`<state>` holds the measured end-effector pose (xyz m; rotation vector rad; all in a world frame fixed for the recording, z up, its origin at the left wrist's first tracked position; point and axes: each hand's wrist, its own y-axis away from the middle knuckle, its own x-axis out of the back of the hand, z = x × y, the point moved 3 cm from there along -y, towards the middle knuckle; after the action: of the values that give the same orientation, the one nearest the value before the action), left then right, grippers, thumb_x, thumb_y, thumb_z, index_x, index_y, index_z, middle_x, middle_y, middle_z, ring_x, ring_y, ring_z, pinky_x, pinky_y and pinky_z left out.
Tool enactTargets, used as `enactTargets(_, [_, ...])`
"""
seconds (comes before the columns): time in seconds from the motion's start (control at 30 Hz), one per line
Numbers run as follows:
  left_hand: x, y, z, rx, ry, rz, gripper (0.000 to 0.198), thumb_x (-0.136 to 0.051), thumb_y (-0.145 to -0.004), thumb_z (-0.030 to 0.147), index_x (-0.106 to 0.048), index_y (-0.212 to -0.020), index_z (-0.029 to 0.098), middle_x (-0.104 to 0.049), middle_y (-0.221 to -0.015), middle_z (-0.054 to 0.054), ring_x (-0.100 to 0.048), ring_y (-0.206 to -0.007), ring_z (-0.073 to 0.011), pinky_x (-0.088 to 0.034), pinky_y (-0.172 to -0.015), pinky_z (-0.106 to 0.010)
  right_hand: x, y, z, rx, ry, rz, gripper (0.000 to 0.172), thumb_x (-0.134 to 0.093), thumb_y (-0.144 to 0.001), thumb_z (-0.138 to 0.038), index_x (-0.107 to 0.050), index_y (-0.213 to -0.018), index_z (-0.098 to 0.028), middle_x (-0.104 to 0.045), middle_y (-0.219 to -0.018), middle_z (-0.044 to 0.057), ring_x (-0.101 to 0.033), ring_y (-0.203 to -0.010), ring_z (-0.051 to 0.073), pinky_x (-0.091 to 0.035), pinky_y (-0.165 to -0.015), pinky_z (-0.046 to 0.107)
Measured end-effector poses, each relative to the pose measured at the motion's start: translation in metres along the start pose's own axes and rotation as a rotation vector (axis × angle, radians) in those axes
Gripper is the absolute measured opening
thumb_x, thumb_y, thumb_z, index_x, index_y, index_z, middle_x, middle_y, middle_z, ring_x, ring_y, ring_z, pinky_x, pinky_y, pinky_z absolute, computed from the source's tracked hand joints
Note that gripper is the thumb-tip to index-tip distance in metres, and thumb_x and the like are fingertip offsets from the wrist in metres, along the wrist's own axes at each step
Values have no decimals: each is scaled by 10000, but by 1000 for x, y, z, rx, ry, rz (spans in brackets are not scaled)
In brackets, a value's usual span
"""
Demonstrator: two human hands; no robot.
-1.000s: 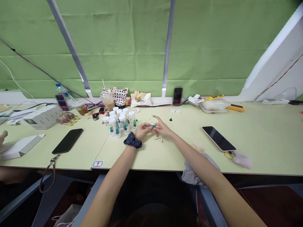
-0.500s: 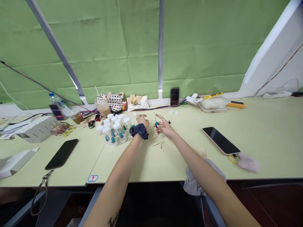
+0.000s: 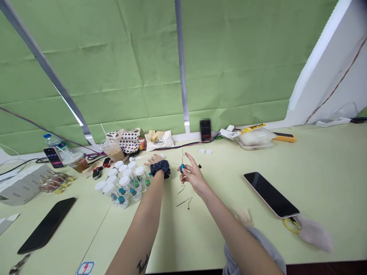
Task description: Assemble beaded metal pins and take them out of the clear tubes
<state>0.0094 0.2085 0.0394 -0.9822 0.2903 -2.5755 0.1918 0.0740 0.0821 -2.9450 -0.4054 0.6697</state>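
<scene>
In my right hand (image 3: pixel 194 177), thumb and fingers pinch a small blue-handled tool (image 3: pixel 182 168) with a thin metal shaft pointing up; the index finger is stretched out. My left hand (image 3: pixel 155 159), with a dark scrunchie (image 3: pixel 160 169) at the wrist, reaches over the table with its fingers apart. Beside its fingertips lies a clear tube (image 3: pixel 141 157). Several upright clear vials with white caps (image 3: pixel 126 180) stand left of that forearm, with blue and green pieces inside. Below the right hand lie a bent thin metal piece (image 3: pixel 183 202) and a shorter metal piece (image 3: pixel 181 190).
Two white caps (image 3: pixel 205 151) and a small black piece (image 3: pixel 200 166) lie beyond my right hand. A phone (image 3: pixel 271 194) lies right, another dark phone (image 3: pixel 47 225) left. Cups, a patterned bag (image 3: pixel 129 140), cables and a clear food box (image 3: pixel 255 142) line the back.
The view has tilted upward and shifted, so the table things appear lower and mostly further left. My right hand keeps the blue-handled tool upright; my left fingers look more spread.
</scene>
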Motion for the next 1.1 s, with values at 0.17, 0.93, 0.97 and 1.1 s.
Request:
enactTargets(0.17, [-10,1,15,-14,-58,182,102,-573,-775,191,-571,-854,126,-579,-930,-192,-426,-1144,-412,-236,-953,-582,11,-4,4,-13,-9,71,836,-620,-730,-257,-199,-1441,-379,-605,-933,31,-554,-558,110,-462,-476,249])
enactTargets(0.93, [39,151,9,41,959,-103,486,-796,-600,377,-417,-847,198,-643,-760,-5,-590,-563,-109,-410,-518,-229,54,-10,16,124,191,393,538,-310,-863,-582,-653,-850,-167,-636,-723,54,-522,-548,130,-397,-444,228])
enactTargets(0.97, [40,150,6,64,984,-95,482,-799,-598,383,-423,-835,194,-632,-725,6,-567,-530,-95,-398,-506,-223,58,-12,15,146,290,427,560,-302,-864,-586,-657,-779,-162,-651,-750,69,-536,-582,133,-389,-458,222])
enactTargets(1.1, [40,147,-3,176,1114,-73,492,-824,-565,393,-437,-786,184,-593,-636,29,-518,-480,-71,-375,-498,-213,65,-18,17,146,598,418,596,-343,-851,-618,-618,-600,-151,-628,-569,85,-547,-588,147,-366,-497,220])
